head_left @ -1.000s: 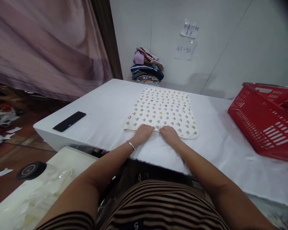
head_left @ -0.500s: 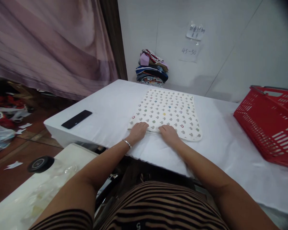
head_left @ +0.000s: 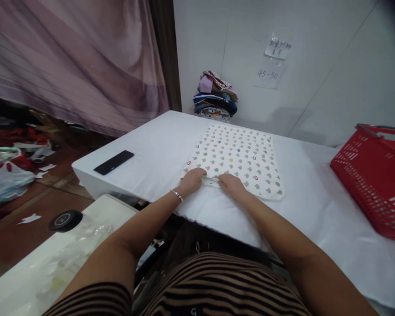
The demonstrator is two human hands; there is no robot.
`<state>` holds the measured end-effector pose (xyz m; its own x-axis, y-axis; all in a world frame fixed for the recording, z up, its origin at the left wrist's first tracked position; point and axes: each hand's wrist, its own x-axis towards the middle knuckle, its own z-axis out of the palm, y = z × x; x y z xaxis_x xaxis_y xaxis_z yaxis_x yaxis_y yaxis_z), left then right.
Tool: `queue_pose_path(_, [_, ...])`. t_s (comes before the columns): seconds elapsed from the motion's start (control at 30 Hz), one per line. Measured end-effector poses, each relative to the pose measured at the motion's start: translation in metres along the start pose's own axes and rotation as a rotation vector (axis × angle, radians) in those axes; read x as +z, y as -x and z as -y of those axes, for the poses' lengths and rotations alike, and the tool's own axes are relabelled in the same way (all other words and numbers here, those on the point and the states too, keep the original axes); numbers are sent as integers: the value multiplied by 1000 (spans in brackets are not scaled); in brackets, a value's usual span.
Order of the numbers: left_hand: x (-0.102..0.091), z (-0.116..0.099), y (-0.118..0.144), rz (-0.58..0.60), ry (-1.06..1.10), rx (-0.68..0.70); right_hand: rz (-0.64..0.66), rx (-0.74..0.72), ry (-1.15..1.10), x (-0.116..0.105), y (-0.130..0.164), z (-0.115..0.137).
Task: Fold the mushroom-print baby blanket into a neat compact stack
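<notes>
A white cloth [head_left: 237, 153] with rows of small grey motifs and a few coloured ones lies flat on the white-covered table [head_left: 151, 158]. Its layers show along the near edge, which is slightly lifted between my hands. Fingers curled, my left hand [head_left: 194, 179] grips that edge near the left corner. A short way to the right, my right hand [head_left: 232, 185] is closed on the same edge. Both thumbs are hard to see. The right part of the cloth lies spread past my right hand.
A red plastic basket [head_left: 368, 175] stands on the table at the right. A black phone [head_left: 113, 162] lies at the left. Folded fabrics [head_left: 215, 96] are stacked by the back wall. Lower left is a white surface [head_left: 102, 206] with a black round object [head_left: 66, 220].
The near edge of the cloth is raised a little and its layers show more between my hands. My fingers have closed on it. The whole view has shifted slightly.
</notes>
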<state>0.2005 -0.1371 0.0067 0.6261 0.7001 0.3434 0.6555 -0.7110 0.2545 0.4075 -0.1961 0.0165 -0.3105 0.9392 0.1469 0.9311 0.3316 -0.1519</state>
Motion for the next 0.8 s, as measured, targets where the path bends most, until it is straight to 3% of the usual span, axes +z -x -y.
queue_pose_path(0.27, [-2, 8, 11, -138, 23, 127, 5, 55, -166, -1, -5, -6])
queue_pose_path(0.6, [-3, 10, 9, -54, -135, 106, 5, 60, -198, -2, -3, -5])
queue_pose_path(0.8, [-17, 8, 18, -27, -178, 141, -44, -98, -51, 0, 5, -1])
